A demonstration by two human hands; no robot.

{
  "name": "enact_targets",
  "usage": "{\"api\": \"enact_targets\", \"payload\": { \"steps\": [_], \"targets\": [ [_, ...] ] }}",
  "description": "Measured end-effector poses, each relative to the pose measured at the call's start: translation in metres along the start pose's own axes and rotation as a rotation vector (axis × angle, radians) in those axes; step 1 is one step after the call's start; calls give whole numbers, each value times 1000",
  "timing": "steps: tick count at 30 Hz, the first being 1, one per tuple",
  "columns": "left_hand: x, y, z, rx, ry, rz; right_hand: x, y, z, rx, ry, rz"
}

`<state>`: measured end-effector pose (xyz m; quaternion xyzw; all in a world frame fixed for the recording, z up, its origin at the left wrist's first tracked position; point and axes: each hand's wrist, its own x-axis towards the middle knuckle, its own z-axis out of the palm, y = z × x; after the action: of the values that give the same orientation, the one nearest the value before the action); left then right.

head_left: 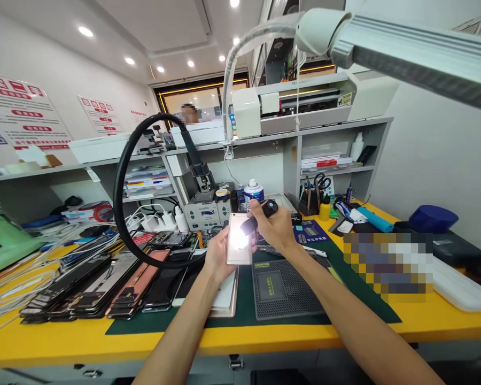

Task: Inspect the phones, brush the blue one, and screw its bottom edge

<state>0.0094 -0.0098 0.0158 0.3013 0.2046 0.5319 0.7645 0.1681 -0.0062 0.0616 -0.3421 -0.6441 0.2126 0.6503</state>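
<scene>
In my left hand [217, 256] is a gold smartphone [237, 255], held upright with its back towards me. My right hand [274, 227] grips a small black flashlight [270, 207], slanted down against the phone's back. Its beam makes a bright white spot on the upper middle of the casing, hiding detail there. The fingers of my left hand wrap the phone's edges, and some of them show at its right side. Below the hands lie a black perforated mat [288, 307] and a white, gold-edged device [227, 305], on a green work mat [172, 321].
Stacked phones and screen parts [88, 289] fill the left of the yellow table [64, 342]. A thick black hose [118, 187] arches beside my left arm. Behind stand a soldering station [208, 214] and a spray can [253, 191]. A lamp arm [409, 51] hangs overhead.
</scene>
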Motion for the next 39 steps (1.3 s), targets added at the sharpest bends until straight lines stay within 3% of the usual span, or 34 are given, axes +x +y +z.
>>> {"api": "enact_targets", "payload": {
  "steps": [14, 20, 27, 30, 39],
  "targets": [
    [1, 1, -10, -29, -34, -64, 0, -1, 6, 129, -5, 37],
    [4, 2, -14, -66, 18, -43, 2, 0, 7, 158, 4, 70],
    [9, 4, -15, -73, 77, 115, -1, -2, 8, 224, -113, 149],
    [8, 6, -12, -81, 132, 125, -3, -4, 10, 245, -143, 129],
    [10, 9, -18, -108, 147, 88, -5, -10, 10, 271, -210, 164]
  ]
}}
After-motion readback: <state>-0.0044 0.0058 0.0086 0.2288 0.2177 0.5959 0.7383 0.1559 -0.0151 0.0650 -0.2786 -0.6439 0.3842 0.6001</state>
